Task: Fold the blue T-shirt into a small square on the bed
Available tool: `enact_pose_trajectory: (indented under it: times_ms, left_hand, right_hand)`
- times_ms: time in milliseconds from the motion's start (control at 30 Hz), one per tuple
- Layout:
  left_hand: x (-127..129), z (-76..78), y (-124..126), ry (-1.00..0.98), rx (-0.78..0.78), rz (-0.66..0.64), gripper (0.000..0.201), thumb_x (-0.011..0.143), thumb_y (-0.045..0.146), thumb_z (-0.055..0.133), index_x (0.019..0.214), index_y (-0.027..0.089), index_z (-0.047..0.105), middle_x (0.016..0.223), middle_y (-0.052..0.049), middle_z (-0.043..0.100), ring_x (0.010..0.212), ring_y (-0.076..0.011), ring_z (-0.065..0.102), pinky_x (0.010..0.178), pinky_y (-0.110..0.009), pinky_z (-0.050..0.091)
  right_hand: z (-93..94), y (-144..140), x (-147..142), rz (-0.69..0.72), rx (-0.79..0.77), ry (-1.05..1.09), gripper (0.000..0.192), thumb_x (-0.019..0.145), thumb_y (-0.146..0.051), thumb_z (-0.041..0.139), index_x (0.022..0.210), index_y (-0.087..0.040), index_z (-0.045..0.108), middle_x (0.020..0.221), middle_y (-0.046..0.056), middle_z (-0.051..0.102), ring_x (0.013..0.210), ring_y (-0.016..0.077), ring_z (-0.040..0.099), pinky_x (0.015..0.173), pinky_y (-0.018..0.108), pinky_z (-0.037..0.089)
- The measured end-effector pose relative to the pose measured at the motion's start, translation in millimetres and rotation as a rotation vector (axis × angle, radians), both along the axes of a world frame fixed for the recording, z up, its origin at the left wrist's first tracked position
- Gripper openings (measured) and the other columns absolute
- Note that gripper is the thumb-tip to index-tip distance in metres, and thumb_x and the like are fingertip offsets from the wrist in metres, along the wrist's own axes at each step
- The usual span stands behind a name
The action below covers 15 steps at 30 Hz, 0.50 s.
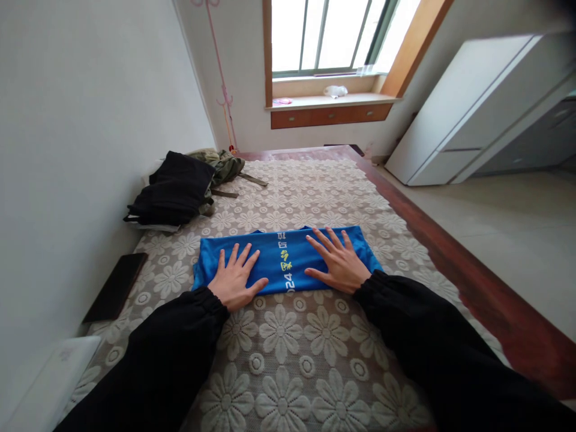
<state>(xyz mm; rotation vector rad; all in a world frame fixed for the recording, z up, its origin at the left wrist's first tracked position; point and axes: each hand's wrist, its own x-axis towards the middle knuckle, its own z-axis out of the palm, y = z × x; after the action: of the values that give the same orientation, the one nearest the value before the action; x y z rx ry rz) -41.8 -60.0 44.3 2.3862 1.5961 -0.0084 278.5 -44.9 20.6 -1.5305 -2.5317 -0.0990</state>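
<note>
A folded blue T-shirt (279,259) with yellow and white print is laid flat on the flower-patterned bed cover (288,372). It is pressed under both hands: the left hand (234,279) on its left part, the right hand (337,262) on its right part. The fingers of both are spread flat and released, nothing being grasped. Well beyond the left fingers, a black garment (173,189) is piled by the wall.

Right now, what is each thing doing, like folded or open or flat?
blue shirt: folded into a long strip, lying flat on the bed cover
left hand: open, flat on the shirt
right hand: open, flat on the shirt
black bag: slumped by the wall
window: cannot tell
drawers: shut
</note>
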Motion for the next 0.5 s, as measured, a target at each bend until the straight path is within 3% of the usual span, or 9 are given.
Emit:
enact_pose_trajectory:
  times_ms: [100,233,367,500]
  left_hand:
    - [23.8,4.2,6.7,-0.021,0.095,-0.054,0.071,0.101,0.063,0.033,0.16,0.024,0.037,0.171,-0.008,0.028,0.16,-0.0362,0.012,0.127,-0.065,0.002]
    - [50.8,-7.4,18.3,-0.072,0.21,-0.137,0.067,0.103,0.056,0.035,0.16,0.022,0.037,0.17,-0.007,0.031,0.16,-0.0319,0.016,0.129,-0.061,0.005]
    - [53.8,-24.5,21.9,-0.08,0.215,-0.169,0.072,0.101,0.058,0.039,0.163,0.022,0.031,0.172,-0.006,0.025,0.16,-0.0318,0.015,0.128,-0.063,0.007]
    - [48.3,-28.6,22.2,-0.072,0.218,-0.182,0.077,0.099,0.064,0.038,0.164,0.023,0.029,0.172,-0.005,0.025,0.16,-0.0323,0.014,0.128,-0.063,0.006]
  right_hand:
    - [6.2,1.9,-18.8,0.062,0.008,0.013,0.079,0.099,-0.073,0.035,0.165,-0.029,0.028,0.172,0.005,0.024,0.158,0.0377,0.016,0.125,0.066,0.015]
    - [-2.0,4.6,-40.6,0.125,-0.025,0.02,0.074,0.101,-0.067,0.036,0.165,-0.029,0.028,0.171,0.005,0.025,0.158,0.0385,0.016,0.124,0.068,0.015]
    - [-10.9,4.3,-44.7,0.146,-0.069,0.016,0.08,0.099,-0.07,0.037,0.166,-0.028,0.025,0.171,0.006,0.026,0.157,0.0396,0.017,0.123,0.069,0.015]
    - [-10.4,3.9,-41.8,0.126,-0.084,0.008,0.083,0.097,-0.074,0.035,0.166,-0.029,0.024,0.171,0.006,0.024,0.158,0.0391,0.016,0.122,0.071,0.014]
